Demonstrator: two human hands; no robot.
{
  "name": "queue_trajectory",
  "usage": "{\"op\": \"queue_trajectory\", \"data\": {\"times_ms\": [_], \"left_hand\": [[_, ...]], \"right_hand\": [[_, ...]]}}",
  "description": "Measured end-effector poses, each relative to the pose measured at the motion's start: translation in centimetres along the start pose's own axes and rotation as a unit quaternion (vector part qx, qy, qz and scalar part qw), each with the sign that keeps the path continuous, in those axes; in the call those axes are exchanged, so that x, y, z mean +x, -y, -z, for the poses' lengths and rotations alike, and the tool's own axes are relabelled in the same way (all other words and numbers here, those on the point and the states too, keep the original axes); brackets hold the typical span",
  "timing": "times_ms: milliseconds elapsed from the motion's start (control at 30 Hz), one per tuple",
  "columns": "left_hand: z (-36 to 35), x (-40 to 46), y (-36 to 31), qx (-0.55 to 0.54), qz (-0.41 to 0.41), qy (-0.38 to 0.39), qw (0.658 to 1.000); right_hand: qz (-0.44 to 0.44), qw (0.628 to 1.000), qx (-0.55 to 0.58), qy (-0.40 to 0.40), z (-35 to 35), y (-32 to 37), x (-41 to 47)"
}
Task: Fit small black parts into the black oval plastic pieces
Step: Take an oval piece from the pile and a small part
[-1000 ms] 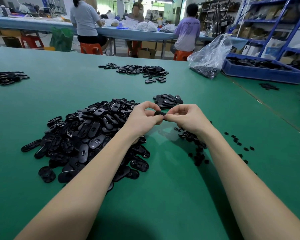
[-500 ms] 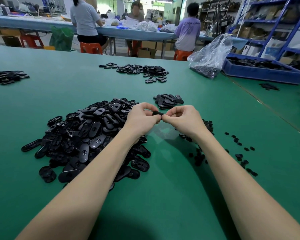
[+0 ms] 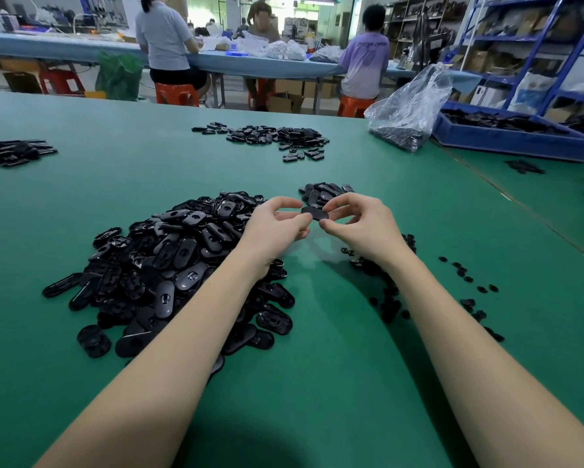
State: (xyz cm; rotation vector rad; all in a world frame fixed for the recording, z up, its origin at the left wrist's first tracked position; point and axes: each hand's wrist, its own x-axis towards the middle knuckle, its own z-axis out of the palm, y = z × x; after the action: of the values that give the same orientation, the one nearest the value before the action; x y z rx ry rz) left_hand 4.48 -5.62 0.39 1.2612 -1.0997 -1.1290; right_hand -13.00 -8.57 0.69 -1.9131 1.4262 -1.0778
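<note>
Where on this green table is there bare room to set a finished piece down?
Bare green table shows between the forearms, near the front edge. Another open patch lies between the big oval pile and the far pile. It is crowded under the right hand, where small parts are scattered.

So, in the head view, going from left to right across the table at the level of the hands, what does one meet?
Big pile of oval pieces → left hand → held oval piece → right hand → scattered small parts.
</note>
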Motion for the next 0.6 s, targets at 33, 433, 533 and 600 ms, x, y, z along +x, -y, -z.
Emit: {"op": "queue_trajectory", "data": {"times_ms": [33,433,533,600], "left_hand": [[0.1,0.1,0.0,0.006,-0.001,-0.004,1.0],[0.5,0.8,0.1,0.012,0.007,0.0,1.0],[0.7,0.9,0.1,0.015,0.007,0.001,1.0],[0.7,0.9,0.1,0.016,0.008,0.002,1.0]], "right_hand": [[-0.01,1.0,-0.015,-0.018,0.0,-0.3,0.5],[-0.159,0.975,-0.121,-0.101,-1.5,-1.3,8.6],[-0.172,0.971,-0.127,-0.107,-1.8,-1.2,9.5],[-0.175,0.97,-0.127,-0.106,-2.0,-1.3,9.8]]}}
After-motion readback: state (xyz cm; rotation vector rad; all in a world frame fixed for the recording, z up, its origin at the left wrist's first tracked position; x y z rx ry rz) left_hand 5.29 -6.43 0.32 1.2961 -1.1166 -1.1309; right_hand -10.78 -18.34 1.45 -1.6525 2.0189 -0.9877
